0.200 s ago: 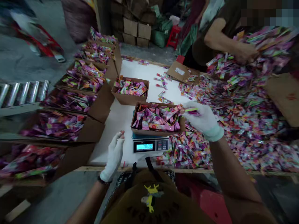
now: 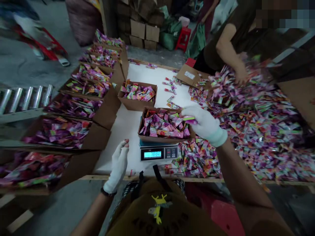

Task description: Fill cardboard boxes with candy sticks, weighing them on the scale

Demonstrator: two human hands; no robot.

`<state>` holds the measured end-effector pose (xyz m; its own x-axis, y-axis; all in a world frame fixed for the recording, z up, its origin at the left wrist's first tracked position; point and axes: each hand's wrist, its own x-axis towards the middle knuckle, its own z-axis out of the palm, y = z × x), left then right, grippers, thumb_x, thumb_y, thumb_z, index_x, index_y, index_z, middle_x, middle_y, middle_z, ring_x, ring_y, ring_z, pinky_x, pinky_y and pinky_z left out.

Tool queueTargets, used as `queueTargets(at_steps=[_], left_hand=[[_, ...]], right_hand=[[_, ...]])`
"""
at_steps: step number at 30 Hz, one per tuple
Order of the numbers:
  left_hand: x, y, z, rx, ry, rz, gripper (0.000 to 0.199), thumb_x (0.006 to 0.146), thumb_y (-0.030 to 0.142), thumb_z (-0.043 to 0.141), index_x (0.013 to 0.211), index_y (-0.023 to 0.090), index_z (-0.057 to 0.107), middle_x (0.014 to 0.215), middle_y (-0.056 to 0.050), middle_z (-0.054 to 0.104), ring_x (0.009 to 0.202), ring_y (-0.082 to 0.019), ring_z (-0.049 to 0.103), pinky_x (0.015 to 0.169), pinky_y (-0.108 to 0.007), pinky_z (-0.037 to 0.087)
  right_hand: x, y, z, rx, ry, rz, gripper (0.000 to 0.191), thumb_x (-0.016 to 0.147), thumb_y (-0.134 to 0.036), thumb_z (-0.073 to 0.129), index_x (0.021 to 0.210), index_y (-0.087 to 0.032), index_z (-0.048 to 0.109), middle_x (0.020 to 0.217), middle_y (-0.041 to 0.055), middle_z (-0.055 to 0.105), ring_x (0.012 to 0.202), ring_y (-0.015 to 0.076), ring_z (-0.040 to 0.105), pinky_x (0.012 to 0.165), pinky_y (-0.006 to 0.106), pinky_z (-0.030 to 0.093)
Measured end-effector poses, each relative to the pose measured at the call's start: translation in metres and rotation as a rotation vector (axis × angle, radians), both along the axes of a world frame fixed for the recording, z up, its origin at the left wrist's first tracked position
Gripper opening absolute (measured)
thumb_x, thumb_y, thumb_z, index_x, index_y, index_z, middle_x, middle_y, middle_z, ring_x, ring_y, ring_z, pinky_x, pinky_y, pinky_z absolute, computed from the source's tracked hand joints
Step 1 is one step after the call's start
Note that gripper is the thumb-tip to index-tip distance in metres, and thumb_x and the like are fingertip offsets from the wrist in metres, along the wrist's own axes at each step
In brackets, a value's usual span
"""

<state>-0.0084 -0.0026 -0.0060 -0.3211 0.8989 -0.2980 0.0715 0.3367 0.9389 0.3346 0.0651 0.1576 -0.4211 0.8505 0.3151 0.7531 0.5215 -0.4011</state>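
My right hand (image 2: 205, 124), in a white glove, holds a few pink and green candy packets (image 2: 189, 118) over the right edge of a cardboard box (image 2: 164, 139) full of such packets. That box sits on a digital scale (image 2: 158, 152) with a lit display. My left hand (image 2: 118, 165), also gloved, hovers flat above the white table (image 2: 128, 126) left of the scale, holding nothing.
A second filled box (image 2: 136, 104) stands behind the scale. A big heap of packets (image 2: 258, 118) covers the table's right half, where another person's hand (image 2: 240, 74) digs in. Several filled boxes (image 2: 73, 106) line the left side. A metal roller conveyor (image 2: 24, 96) is at far left.
My right hand has moved left with the packets, now over the box's edge. The other person's hand has dropped lower into the heap. My left hand barely shifted.
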Motion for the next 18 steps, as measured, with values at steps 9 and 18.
queueTargets(at_steps=[9,18], left_hand=[[-0.001,-0.005,0.003,-0.005,-0.006,0.001,0.066,0.08,0.058,0.06,0.127,0.012,0.067,0.145,-0.021,0.066,0.135,-0.036,0.06,0.12,-0.052,0.042],[-0.007,-0.006,-0.002,-0.03,-0.021,0.026,0.066,0.077,0.056,0.063,0.126,0.013,0.067,0.144,-0.02,0.066,0.137,-0.037,0.059,0.122,-0.052,0.04]], right_hand=[[-0.065,0.039,-0.062,-0.647,-0.487,-0.062,0.019,0.084,-0.024,0.076,0.102,-0.02,0.081,0.108,0.0113,0.078,0.102,0.0282,0.074,0.087,0.033,0.055],[-0.003,0.026,-0.046,-0.431,0.302,-0.137,0.019,0.09,-0.038,0.063,0.099,-0.021,0.063,0.091,0.0029,0.071,0.083,0.0192,0.068,0.082,0.034,0.058]])
